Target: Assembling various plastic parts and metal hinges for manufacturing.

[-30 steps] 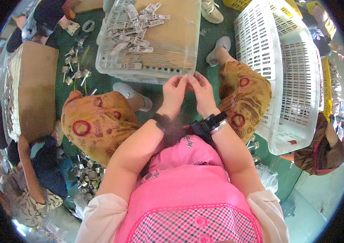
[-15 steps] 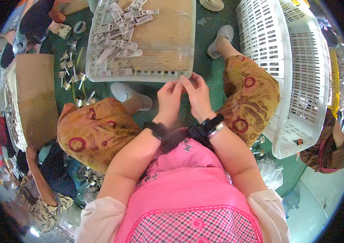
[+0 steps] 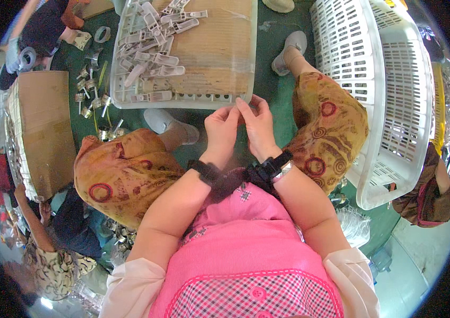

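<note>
My left hand (image 3: pixel 221 132) and my right hand (image 3: pixel 257 126) meet at their fingertips, just off the near right corner of a white plastic crate (image 3: pixel 193 102). The fingers of both are pinched together; whatever lies between them is hidden or too small to make out. Cardboard (image 3: pixel 214 50) covers the top of the crate. On its left part lies a loose pile of pale plastic clips (image 3: pixel 153 40). One clip (image 3: pixel 152 96) rests alone near the crate's front edge.
White slotted baskets (image 3: pixel 365 138) stand to my right. Metal parts (image 3: pixel 90 93) lie scattered on the green floor at left, beside a cardboard box (image 3: pixel 45 127). A co-worker's arm (image 3: pixel 34 217) shows at lower left. My knees flank my hands.
My hands hold nearly the same pinched pose. The co-worker's arm at lower left has shifted left. The crate appears slightly lower and further left in view.
</note>
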Tool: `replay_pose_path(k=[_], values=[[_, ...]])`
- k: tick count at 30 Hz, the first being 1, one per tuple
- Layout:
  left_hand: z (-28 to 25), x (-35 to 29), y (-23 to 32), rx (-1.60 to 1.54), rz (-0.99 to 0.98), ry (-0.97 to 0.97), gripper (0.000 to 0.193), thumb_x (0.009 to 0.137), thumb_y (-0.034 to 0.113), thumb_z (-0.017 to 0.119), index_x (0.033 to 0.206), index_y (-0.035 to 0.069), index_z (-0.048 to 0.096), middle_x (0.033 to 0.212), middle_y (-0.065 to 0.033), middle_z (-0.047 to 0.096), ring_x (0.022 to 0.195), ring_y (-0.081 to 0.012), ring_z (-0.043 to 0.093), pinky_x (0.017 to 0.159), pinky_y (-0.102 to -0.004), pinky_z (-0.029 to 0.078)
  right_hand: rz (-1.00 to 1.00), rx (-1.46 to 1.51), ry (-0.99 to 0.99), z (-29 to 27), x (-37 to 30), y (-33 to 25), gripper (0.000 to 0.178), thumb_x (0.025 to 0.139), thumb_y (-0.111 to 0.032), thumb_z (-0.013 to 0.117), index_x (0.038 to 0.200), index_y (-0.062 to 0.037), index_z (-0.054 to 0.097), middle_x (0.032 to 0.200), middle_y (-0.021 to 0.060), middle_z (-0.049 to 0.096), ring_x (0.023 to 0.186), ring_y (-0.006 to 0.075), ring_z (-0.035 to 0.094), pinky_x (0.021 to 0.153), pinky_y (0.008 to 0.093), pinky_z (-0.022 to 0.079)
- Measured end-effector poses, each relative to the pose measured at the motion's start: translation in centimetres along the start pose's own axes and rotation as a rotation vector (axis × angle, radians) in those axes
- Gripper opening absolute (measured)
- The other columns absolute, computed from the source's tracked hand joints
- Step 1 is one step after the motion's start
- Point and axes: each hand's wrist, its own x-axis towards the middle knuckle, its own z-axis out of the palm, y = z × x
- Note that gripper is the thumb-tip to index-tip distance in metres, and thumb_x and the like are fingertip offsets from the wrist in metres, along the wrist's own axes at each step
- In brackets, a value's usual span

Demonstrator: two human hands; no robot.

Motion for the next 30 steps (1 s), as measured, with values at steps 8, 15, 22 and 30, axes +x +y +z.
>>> replay_pose_path(k=[8, 15, 22, 30], values=[[-0.3, 0.3, -0.6, -0.031, 0.021, -0.009, 0.019, 0.089, 0.012, 0.059, 0.093, -0.004, 0.066, 0.084, -0.0044, 0.066, 0.072, -0.0089, 0.057, 0.066, -0.0231, 0.045, 0.006, -0.011, -0.013, 0.1, 0.0, 0.1, 0.046, 0.084, -0.018, 0.068, 0.117, 0.0031, 0.044, 0.103, 0.0105, 0.059, 0.089, 0.0145, 0.058, 0.072, 0.0273, 0.049], [0.3, 0.1, 0.6, 0.034, 0.018, 0.0, 0.02, 0.088, 0.011, 0.057, 0.091, -0.007, 0.065, 0.083, -0.0078, 0.067, 0.074, -0.0107, 0.06, 0.069, -0.0243, 0.048, -0.016, -0.037, 0.006, -0.1, 0.5, 0.1, 0.047, 0.083, -0.018, 0.068, 0.118, 0.0033, 0.044, 0.106, 0.0107, 0.058, 0.092, 0.0148, 0.057, 0.077, 0.0278, 0.048], [-0.8, 0.3, -0.5, 0.346, 0.026, 0.046, 0.02, 0.087, 0.012, 0.059, 0.09, -0.007, 0.066, 0.084, -0.0056, 0.067, 0.073, -0.0086, 0.057, 0.067, -0.0238, 0.045, 0.006, -0.024, -0.005, 0.0, -0.3, 0.0, 0.048, 0.084, -0.019, 0.067, 0.12, 0.0028, 0.044, 0.109, 0.0109, 0.057, 0.096, 0.0159, 0.055, 0.082, 0.0284, 0.046], [-0.3, 0.3, -0.8, 0.061, -0.018, 0.037, 0.018, 0.088, 0.011, 0.058, 0.089, -0.006, 0.065, 0.083, -0.0058, 0.066, 0.071, -0.0092, 0.057, 0.066, -0.0239, 0.046, -0.026, -0.055, -0.031, -0.3, 0.2, 0.4, 0.05, 0.085, -0.02, 0.067, 0.121, 0.0025, 0.042, 0.112, 0.0112, 0.054, 0.1, 0.0166, 0.054, 0.085, 0.0295, 0.045]])
